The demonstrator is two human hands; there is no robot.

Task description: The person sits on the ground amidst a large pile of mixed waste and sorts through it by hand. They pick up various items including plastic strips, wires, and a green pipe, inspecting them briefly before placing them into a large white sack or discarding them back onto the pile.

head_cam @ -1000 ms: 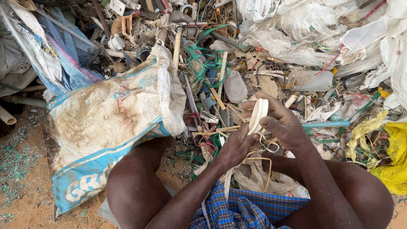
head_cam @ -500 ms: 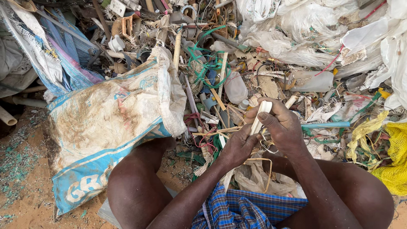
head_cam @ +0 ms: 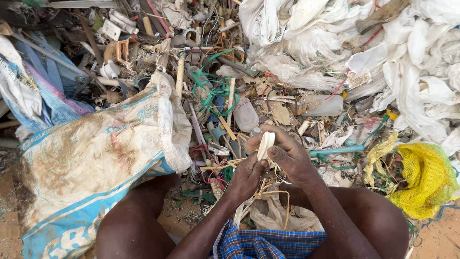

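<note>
A: What fills the view, biggest first?

B: A heap of white plastic sheeting (head_cam: 373, 52) at upper right, then a dirty woven sack (head_cam: 91, 163) with blue trim lying at the left, its mouth turned toward the scrap pile, seemingly so pieces can go in. A yellow net bag (head_cam: 424, 180) sits at the right.

A: And the hands?

B: The person sits with knees spread, so the work stays between them. The right hand (head_cam: 292, 158) grips a pale flat plastic strip (head_cam: 265, 145), thumb pressed on it, holding it upright. The left hand (head_cam: 247, 177) is closed around its lower end, just below, over loose tan strapping (head_cam: 273, 204).
</note>
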